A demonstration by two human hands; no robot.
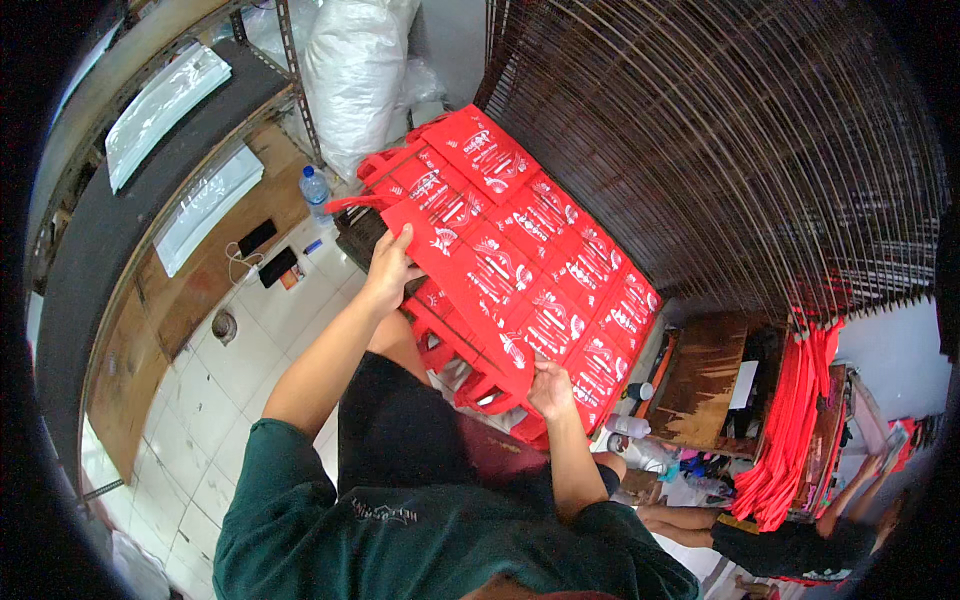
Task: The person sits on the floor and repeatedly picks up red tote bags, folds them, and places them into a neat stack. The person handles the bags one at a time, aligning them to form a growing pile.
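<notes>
Right hand [550, 385] pinches the near edge of a red printed non-woven fabric bag [470, 275]; left hand [388, 268] closed on its far corner. Bag held over overlapping rows of matching red bags [560, 260] on the wooden slatted rack [720, 130]. Beyond, clear plastic water bottle [315, 192] on the tiled floor [250, 340].

**Cloth, wood and tile under my hands**

The red bag [470, 275] I grip with my left hand [388, 270] and my right hand [550, 388] is a matt, soft cloth with flat white print. The rows of bags [560, 250] beneath it have the same dull weave. The drying rack [720, 140] beside them looks like thin dark slats, rough and unpolished. The floor tiles [260, 330] are smooth, pale and slightly glossy. The water bottle [316, 192] is clear plastic. My shirt [420, 550] is matt green cloth.
</notes>
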